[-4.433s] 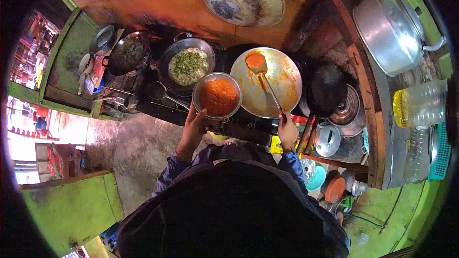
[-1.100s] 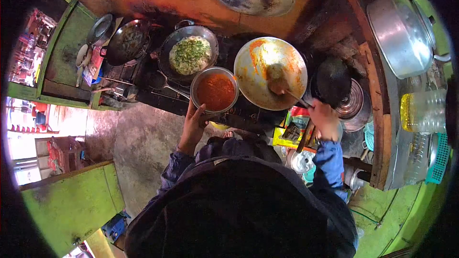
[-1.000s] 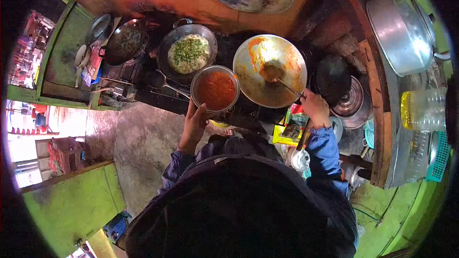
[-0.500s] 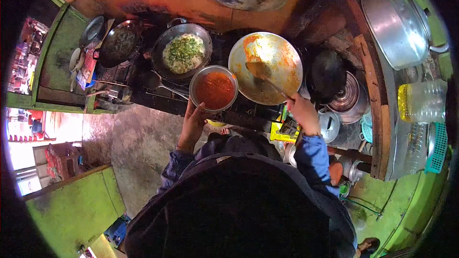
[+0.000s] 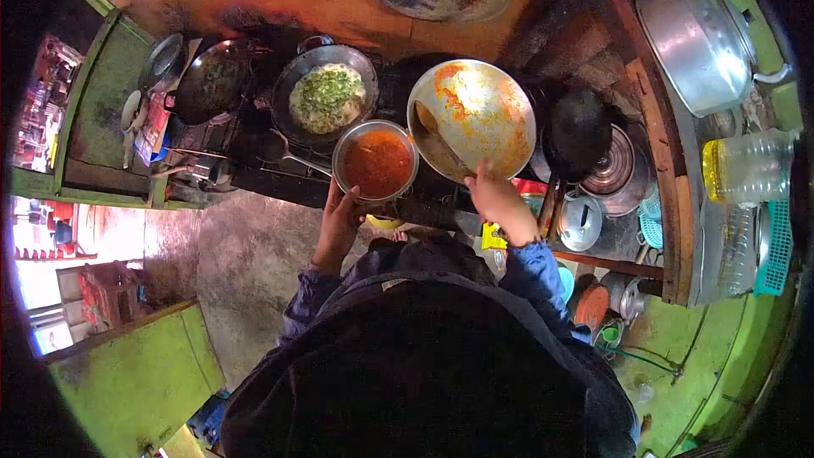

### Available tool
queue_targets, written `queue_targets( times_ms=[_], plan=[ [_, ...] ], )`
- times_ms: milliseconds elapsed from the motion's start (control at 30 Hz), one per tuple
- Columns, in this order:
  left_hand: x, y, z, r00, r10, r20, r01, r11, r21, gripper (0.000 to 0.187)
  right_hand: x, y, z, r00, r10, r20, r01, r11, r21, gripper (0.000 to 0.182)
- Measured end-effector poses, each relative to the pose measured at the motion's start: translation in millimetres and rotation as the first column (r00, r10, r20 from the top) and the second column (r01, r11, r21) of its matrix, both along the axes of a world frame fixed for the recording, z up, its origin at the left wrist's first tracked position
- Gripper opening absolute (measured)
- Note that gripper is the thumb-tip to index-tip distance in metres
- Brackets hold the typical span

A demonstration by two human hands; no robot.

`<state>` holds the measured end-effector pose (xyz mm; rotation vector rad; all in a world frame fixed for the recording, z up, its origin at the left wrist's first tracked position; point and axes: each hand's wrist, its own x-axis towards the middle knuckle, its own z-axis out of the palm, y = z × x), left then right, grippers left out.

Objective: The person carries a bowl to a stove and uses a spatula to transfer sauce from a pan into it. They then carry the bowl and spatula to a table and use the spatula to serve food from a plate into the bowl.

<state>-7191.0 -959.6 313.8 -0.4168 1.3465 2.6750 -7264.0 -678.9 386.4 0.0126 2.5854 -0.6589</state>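
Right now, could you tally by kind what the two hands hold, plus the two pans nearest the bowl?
Bowl, holding red sauce, in the left hand: 1
Spatula, in the right hand: 1
Pale pan and dark pan: 2
Total: 4

The round metal bowl (image 5: 342, 159) is silver-grey, and the thick sauce (image 5: 375, 165) inside is deep orange-red. The wide, shallow metal pan (image 5: 500, 114) is pale silver, streaked and blotched with orange; the long-handled metal spatula (image 5: 426, 118) is brownish orange at its blade. The round black metal wok (image 5: 281, 103) contains creamy, pale food (image 5: 327, 100) flecked with green. The flat wall (image 5: 280, 0) is rusty orange with sooty black smudges. The large, rounded metal kettle (image 5: 695, 42) gleams silver. The perforated plastic basket (image 5: 773, 254) is turquoise, patterned in a small grid. The cloth sleeves (image 5: 541, 270) are blue.
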Motion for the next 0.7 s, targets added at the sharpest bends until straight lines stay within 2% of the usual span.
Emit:
queue_targets(
  times_ms=[33, 67, 100, 167, 200, 233, 300, 333, 367, 433, 500, 567, 600, 633, 700],
  plan=[
    [-1, 1, -1, 1.000, -0.001, 0.011, 0.001, 1.000, -0.021, 0.069, -1, 1, -11, 0.997, 0.079, -0.026, -0.078, 0.996, 0.044, 0.054],
    [-3, 3, 0, 1.000, -0.007, 0.011, 0.007, 1.000, -0.023, 0.069, -4, -9, -2, 0.994, 0.059, -0.097, -0.053, 0.997, 0.059, 0.058],
    [-6, 6, 1, 1.000, -0.010, 0.019, 0.010, 0.999, -0.031, 0.069, -15, -10, -13, 0.994, 0.053, -0.097, -0.047, 0.997, 0.057, 0.058],
    [-10, 11, 0, 0.999, -0.018, 0.027, 0.019, 0.999, -0.040, 0.068, -39, -11, -34, 0.983, -0.094, -0.156, 0.098, 0.995, 0.016, 0.060],
    [-11, 13, -3, 0.999, -0.022, 0.026, 0.023, 0.999, -0.030, 0.067, -44, -6, -33, 0.964, -0.064, -0.258, 0.091, 0.991, 0.096, 0.059],
    [-12, 13, -4, 0.999, -0.027, 0.025, 0.027, 0.999, -0.020, 0.067, -44, 3, -29, 0.963, -0.065, -0.262, 0.093, 0.991, 0.096, 0.059],
    [-9, 10, -2, 0.999, -0.026, 0.039, 0.027, 0.999, -0.023, 0.067, -32, 14, -4, 0.998, 0.011, -0.061, -0.004, 0.993, 0.121, 0.050],
    [-7, 7, -1, 0.998, -0.022, 0.057, 0.024, 0.999, -0.027, 0.066, -21, 10, 8, 0.999, 0.023, -0.037, -0.018, 0.990, 0.139, 0.051],
    [-6, 4, -5, 0.998, -0.024, 0.053, 0.026, 0.999, -0.026, 0.066, -15, 2, 14, 0.999, 0.021, -0.041, -0.015, 0.990, 0.140, 0.051],
    [-6, -1, -17, 0.999, -0.042, -0.001, 0.042, 0.999, 0.022, 0.065, -9, -14, 19, 0.991, 0.131, -0.027, -0.123, 0.970, 0.208, 0.052],
    [-6, 0, -2, 0.998, -0.054, 0.030, 0.054, 0.998, 0.018, 0.065, -24, -15, -16, 0.992, 0.107, -0.067, -0.094, 0.981, 0.171, 0.052],
    [-9, 1, -3, 0.996, -0.067, 0.062, 0.066, 0.998, 0.014, 0.065, -42, -9, -45, 0.966, 0.105, -0.235, -0.028, 0.950, 0.310, 0.050],
    [-12, 3, -12, 0.997, -0.063, 0.038, 0.061, 0.998, 0.031, 0.065, -41, -4, -22, 0.984, 0.033, -0.173, 0.019, 0.957, 0.290, 0.050],
    [-14, 4, -20, 0.998, -0.058, 0.014, 0.057, 0.997, 0.048, 0.065, -37, 8, -11, 0.984, 0.034, -0.173, 0.018, 0.956, 0.292, 0.050],
    [-13, 4, -13, 0.997, -0.071, 0.020, 0.070, 0.996, 0.052, 0.061, -20, 40, 5, 0.984, 0.053, -0.173, 0.004, 0.950, 0.311, 0.038]
  ],
)
